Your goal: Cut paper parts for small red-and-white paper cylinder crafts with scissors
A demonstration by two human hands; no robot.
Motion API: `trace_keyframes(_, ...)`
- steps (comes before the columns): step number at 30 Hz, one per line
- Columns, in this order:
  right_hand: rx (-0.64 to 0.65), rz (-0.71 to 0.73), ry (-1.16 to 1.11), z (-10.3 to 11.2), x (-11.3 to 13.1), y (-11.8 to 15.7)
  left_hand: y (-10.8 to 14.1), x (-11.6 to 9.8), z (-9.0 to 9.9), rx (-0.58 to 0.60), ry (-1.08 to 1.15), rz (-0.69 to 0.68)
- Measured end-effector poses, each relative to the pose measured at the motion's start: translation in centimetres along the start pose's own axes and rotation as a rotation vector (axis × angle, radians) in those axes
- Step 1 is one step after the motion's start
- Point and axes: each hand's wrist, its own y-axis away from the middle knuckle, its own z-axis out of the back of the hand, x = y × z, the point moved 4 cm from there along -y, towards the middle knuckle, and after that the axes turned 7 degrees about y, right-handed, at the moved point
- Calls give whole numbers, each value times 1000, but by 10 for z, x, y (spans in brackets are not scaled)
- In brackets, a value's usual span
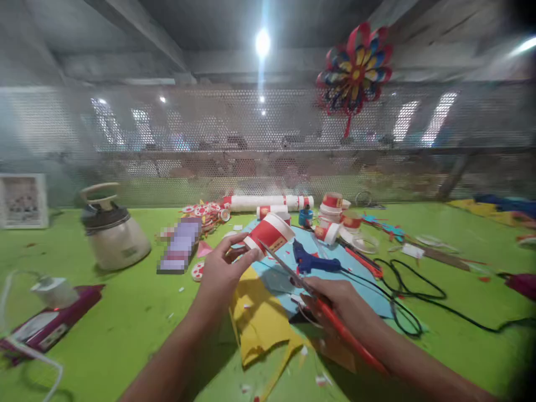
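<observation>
A red-and-white paper cup (272, 233) tilted above a green worktop (125, 312) in a person's left hand (224, 261), whose fingers were closed around its lower end. The right hand (338, 296) gripped red-handled scissors (335, 322), their tips at the cup's red side; whether they touched it could not be told. Below lay a yellow sheet (259, 318) with a ragged edge, beside a light-blue sheet (374, 298) that bore a dark-blue glue gun (316, 263). Behind stood a stack of cups (330, 215), near a long white tube (263, 202). A beige canister (115, 243) and a purple power strip (79, 307) occupied the left, while a multicoloured pinwheel (355, 73) showed against a perforated panel (209, 123)
</observation>
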Motion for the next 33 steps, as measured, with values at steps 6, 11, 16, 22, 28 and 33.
trace_keyframes(6, -14, 16, 10, 1, 7, -1, -5, 4, -3, 66, 333, 64)
trace_keyframes(11, -2, 39, -6, 2, 10, -4, -4, 2, -1, 61, 191, 14)
trace_keyframes(16, 7, 2, -17, 2, 10, -2, 0, 0, -2, 60, 59, -50)
trace_keyframes(22, -4, -16, 7, 4, 8, -1, 0, 0, -2, 30, 45, -56)
trace_keyframes(28, -2, 9, -2, 2, 9, -4, -2, 1, -3, 24, 256, 18)
trace_keyframes(33, 7, 10, -23, 2, 11, -4, 0, 1, -2, 24, 92, -29)
